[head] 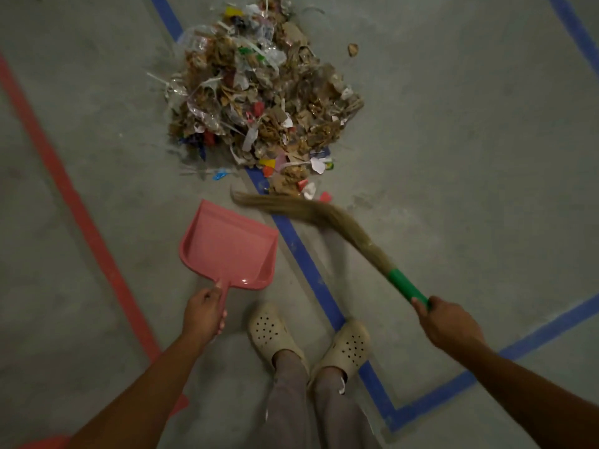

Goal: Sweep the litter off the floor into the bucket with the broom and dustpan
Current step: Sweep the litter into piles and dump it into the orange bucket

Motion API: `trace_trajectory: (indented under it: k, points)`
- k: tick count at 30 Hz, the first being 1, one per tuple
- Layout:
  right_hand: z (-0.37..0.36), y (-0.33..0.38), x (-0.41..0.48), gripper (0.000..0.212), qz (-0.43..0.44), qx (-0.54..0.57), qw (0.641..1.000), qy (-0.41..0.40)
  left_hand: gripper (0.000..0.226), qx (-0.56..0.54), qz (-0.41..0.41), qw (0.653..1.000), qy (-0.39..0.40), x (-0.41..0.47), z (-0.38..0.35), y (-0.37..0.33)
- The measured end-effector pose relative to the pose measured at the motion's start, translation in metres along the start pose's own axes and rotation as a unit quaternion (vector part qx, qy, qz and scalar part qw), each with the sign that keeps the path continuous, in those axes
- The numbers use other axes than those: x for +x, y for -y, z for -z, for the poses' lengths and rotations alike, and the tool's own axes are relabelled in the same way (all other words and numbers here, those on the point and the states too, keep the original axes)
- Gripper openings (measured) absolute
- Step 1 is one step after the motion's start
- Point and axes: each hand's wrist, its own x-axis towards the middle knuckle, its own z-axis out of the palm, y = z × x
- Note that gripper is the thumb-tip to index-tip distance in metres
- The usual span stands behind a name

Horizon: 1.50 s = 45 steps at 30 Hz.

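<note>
Gripping both tools, are we — left hand (202, 314) round the dustpan (227, 247) handle, right hand (449, 322) round the broom (324, 215)?
Yes. Litter (259, 98) lies heaped on the floor (453, 157) just beyond the broom's tip — next we set the dustpan's lip flat and sweep it in.

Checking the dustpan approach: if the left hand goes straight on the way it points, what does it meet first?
The left hand grips the dustpan, so its lip leads. Likely first: the broom bristle tips, then the litter pile. Pan height is unclear.
</note>
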Motion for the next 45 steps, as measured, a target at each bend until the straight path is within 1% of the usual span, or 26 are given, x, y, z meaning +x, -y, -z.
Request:
trace_trajectory:
  k: [4,9,12,15,19,23,26,29,32,35,38,41,43,45]
  points:
    - [0.033,0.009,0.012,0.050,0.007,0.032,0.999,-0.042,0.041,0.003,-0.016,1.000,-0.002,0.002,0.000,-0.014]
    - [0.071,0.009,-0.016,0.050,0.032,0.052,0.994,-0.092,0.042,-0.029,-0.032,0.999,0.011,-0.004,0.007,-0.042]
    - [0.094,-0.002,-0.038,0.053,0.029,0.045,0.991,-0.119,0.043,-0.049,-0.029,0.998,0.028,-0.009,0.015,-0.060]
    - [0.122,-0.011,-0.051,0.055,0.015,0.038,0.990,-0.134,0.048,-0.039,-0.031,0.998,0.048,-0.010,0.024,-0.072]
    - [0.157,-0.003,-0.041,0.058,0.004,0.062,0.985,-0.158,0.047,-0.027,-0.028,0.997,0.074,-0.001,0.027,-0.082]
    - [0.179,0.025,0.010,0.052,0.005,0.100,0.981,-0.166,0.048,-0.028,-0.028,0.996,0.074,0.023,0.013,-0.087]
    - [0.185,0.052,0.083,0.060,-0.007,0.139,0.975,-0.174,0.049,-0.035,-0.031,0.997,0.061,0.051,-0.007,-0.090]
    - [0.187,0.082,0.163,0.070,-0.033,0.179,0.970,-0.162,0.050,-0.030,-0.026,0.998,0.051,0.087,-0.026,-0.087]
    - [0.195,0.109,0.227,0.071,-0.048,0.211,0.967,-0.132,0.052,-0.001,-0.017,0.999,0.042,0.124,-0.039,-0.080]
    - [0.187,0.118,0.265,0.069,-0.035,0.170,0.981,-0.085,0.054,0.038,-0.006,0.998,0.057,0.155,-0.048,-0.080]
    - [0.161,0.113,0.275,0.066,0.033,0.079,0.992,-0.090,0.062,0.072,-0.028,0.994,0.080,0.179,-0.060,-0.100]
    - [0.134,0.097,0.262,0.061,0.079,0.006,0.994,-0.071,0.063,0.088,-0.047,0.990,0.096,0.193,-0.077,-0.127]
    - [0.122,0.081,0.249,0.058,0.098,-0.004,0.992,-0.074,0.063,0.087,-0.049,0.989,0.109,0.196,-0.087,-0.137]
    - [0.117,0.065,0.236,0.058,0.097,0.019,0.991,-0.092,0.061,0.085,-0.039,0.989,0.115,0.196,-0.093,-0.139]
